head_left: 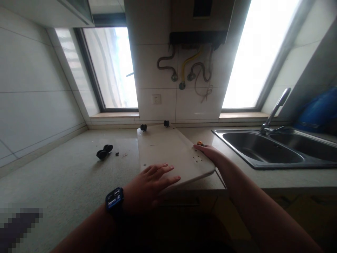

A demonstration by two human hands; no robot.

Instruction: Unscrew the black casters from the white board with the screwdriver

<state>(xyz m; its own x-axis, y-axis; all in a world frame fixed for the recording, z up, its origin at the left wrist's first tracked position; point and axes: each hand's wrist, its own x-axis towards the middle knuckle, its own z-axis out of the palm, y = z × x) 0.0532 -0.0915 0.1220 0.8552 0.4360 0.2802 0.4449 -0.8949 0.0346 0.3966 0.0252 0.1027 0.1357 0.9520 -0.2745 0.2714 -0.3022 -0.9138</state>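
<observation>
A white board point(168, 147) with rounded corners lies on the countertop, with small holes at its right side and its near edge at the counter front. Two black caster wheels point(143, 127) stand up at its far end. My left hand point(158, 177) is spread over the near part of the board, fingers apart, holding nothing. My right hand point(209, 153) closes on the board's right edge, some fingers hidden. Right beside those fingers shows a small orange-and-dark round end point(200, 143) of something I cannot identify. Two more black casters point(104, 152) lie left of the board.
A tiny dark piece point(117, 154) and crumbs lie on the speckled countertop point(65, 172). To the right is a steel double sink point(252, 165) with a raised faucet point(276, 109). A water heater point(201, 21) with hoses hangs on the tiled wall, between two windows.
</observation>
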